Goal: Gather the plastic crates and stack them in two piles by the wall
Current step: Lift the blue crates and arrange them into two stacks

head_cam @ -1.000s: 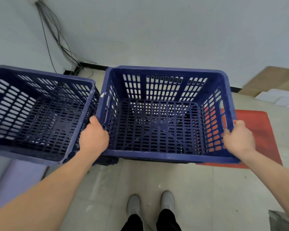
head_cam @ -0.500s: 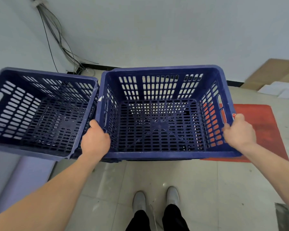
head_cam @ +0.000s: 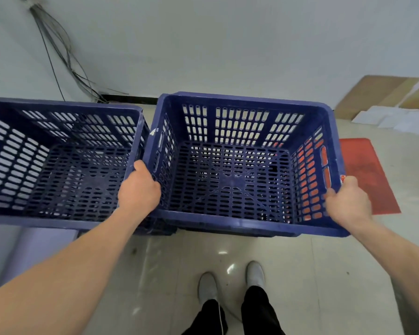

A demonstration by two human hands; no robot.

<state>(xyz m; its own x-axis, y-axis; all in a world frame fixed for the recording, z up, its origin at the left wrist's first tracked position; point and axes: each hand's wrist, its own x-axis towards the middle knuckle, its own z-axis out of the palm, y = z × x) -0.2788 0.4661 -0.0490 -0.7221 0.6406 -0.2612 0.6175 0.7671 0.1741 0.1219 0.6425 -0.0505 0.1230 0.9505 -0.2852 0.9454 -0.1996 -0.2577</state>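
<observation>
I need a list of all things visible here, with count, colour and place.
right crate: one, dark blue, held at both sides
left crate: one, dark blue, beside it
mat: one, red, floor at right
cables: several, dark, wall upper left
cardboard: some, brown, against the wall, right
sheets: several, white, floor by the cardboard
shoes: two, grey, tiled floor
left grip: bare hand, on the right crate's left rim
right grip: bare hand, on its right rim

2 topmost blue crates (head_cam: pixel 34 220) (head_cam: pixel 240 223), 2 hands (head_cam: pixel 138 192) (head_cam: pixel 348 204), 1 mat (head_cam: pixel 368 175), 2 shoes (head_cam: pixel 207 286) (head_cam: pixel 255 274).
</observation>
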